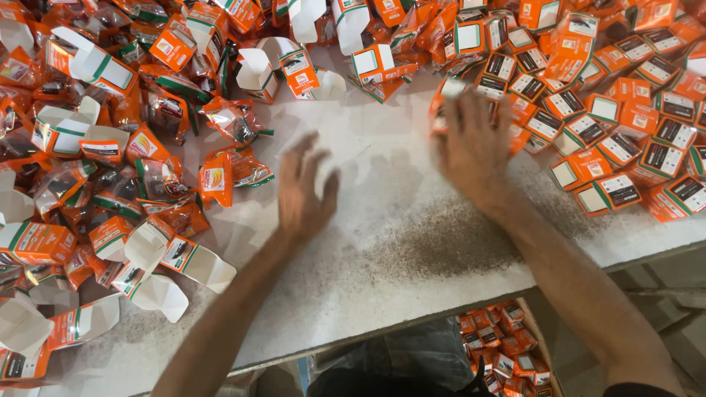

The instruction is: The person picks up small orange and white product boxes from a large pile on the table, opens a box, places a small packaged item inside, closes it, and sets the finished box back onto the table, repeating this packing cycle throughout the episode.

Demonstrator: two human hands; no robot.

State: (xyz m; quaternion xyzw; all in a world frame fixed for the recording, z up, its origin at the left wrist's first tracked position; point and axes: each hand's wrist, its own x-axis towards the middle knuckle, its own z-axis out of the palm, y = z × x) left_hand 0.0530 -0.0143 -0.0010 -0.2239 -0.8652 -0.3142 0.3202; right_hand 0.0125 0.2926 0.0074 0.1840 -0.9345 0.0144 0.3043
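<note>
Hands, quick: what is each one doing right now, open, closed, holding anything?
Left hand: open, fingers spread, empty, above the bare table.
Right hand: open, palm down on the closed boxes; blurred, so no grip can be told.

Right hand [474,143] on orange boxes [588,125]; left hand [301,187] empty, open.

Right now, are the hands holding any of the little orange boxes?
The left hand holds nothing; it is open over the white table. The right hand lies on an orange box in the closed-box pile; motion blur hides any grip.
</note>
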